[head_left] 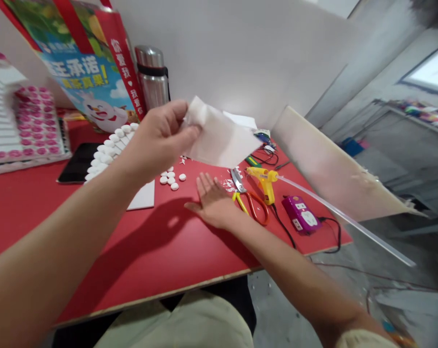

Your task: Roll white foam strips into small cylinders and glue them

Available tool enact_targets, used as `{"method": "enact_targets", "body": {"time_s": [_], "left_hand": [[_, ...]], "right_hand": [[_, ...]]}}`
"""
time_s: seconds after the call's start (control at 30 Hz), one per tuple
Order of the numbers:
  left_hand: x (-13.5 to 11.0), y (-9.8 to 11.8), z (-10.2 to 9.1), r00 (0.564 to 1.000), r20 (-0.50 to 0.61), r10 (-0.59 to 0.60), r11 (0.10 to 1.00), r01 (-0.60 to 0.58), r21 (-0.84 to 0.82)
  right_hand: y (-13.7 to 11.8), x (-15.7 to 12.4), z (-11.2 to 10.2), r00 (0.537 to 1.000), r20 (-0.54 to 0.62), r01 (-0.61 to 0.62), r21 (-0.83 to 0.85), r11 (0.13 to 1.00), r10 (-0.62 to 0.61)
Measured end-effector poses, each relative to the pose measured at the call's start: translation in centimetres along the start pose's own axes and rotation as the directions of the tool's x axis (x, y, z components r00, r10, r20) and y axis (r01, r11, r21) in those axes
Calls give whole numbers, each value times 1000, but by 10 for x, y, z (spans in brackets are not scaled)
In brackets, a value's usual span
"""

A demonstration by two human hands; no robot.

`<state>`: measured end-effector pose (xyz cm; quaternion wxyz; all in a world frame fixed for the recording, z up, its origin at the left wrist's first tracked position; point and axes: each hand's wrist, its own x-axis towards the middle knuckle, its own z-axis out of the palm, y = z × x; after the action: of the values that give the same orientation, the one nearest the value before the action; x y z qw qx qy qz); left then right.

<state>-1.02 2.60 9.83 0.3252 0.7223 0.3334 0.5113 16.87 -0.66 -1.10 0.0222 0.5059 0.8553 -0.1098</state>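
My left hand [168, 133] is raised over the table, its thumb and fingers pinching one corner of a thin, translucent white plastic bag [226, 142]. Below it, my right hand [215, 200] lies palm down on the red tabletop [175, 246] with the fingers spread and nothing held. Several small white round pieces [168, 179] are scattered left of its fingertips. To its right are scissors [238, 180] with an orange handle, a yellow handle beside them, and white scraps [228, 184]. A fan of white round-ended sticks [108, 152] is partly hidden behind my left forearm.
A yellow glue gun [264, 181] with a long clear glue stick [345, 220] jutting past the table edge lies at the right, near a purple power socket [301, 215]. Behind stand a steel flask [152, 77] and a printed bag [84, 67]. A dark phone [76, 164] lies at left.
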Motion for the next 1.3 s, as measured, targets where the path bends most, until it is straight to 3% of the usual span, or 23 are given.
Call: {"method": "enact_targets", "body": {"time_s": [0.07,0.13,0.23,0.27,0.3,0.37,0.47,0.57,0.6,0.7,0.83,0.97,1.13,1.2,1.3], "left_hand": [[-20,-1,5,994,-8,107,934,-97,345],[-46,-10,16,974,86,209,808,-222,545],[-88,-30,36,881,341,327,633,-472,614],[-101,-37,43,818,445,365,575,-574,583],[-111,-43,49,765,528,369,524,-641,561],[-126,-51,58,727,618,300,463,-677,572],[-130,-55,65,735,643,216,452,-659,601],[-126,-55,67,742,646,175,472,-640,607],[-125,-55,67,747,643,170,481,-632,607],[-126,-57,66,774,608,179,537,-595,599],[-130,-60,66,787,585,196,574,-575,582],[-130,-63,67,798,570,197,595,-559,577],[-131,-66,68,798,573,187,622,-548,559],[-132,-66,69,797,575,184,622,-547,560],[-132,-65,69,802,569,184,615,-545,570]], "right_hand": [[13,2,-5,989,-36,-148,-46,988,147],[31,3,-14,979,-106,-186,-87,979,177],[55,2,-25,971,-152,-204,-122,971,184],[61,1,-28,966,-169,-219,-119,968,198],[64,2,-30,957,-202,-233,-103,967,209],[66,7,-32,928,-315,-220,-35,975,198],[56,27,-32,906,-421,-5,78,997,38],[37,60,-28,906,-348,290,94,952,-242],[31,72,-28,905,-311,332,92,939,-290],[16,100,-28,936,-142,332,49,942,-322],[5,112,-29,935,8,353,-121,928,-355],[-2,93,-27,974,-21,207,-322,924,-226],[-3,55,-38,999,-39,2,-378,926,-18],[-4,53,-41,996,-62,30,-364,931,-56],[-9,71,-36,973,-50,199,-321,926,-226]]}}
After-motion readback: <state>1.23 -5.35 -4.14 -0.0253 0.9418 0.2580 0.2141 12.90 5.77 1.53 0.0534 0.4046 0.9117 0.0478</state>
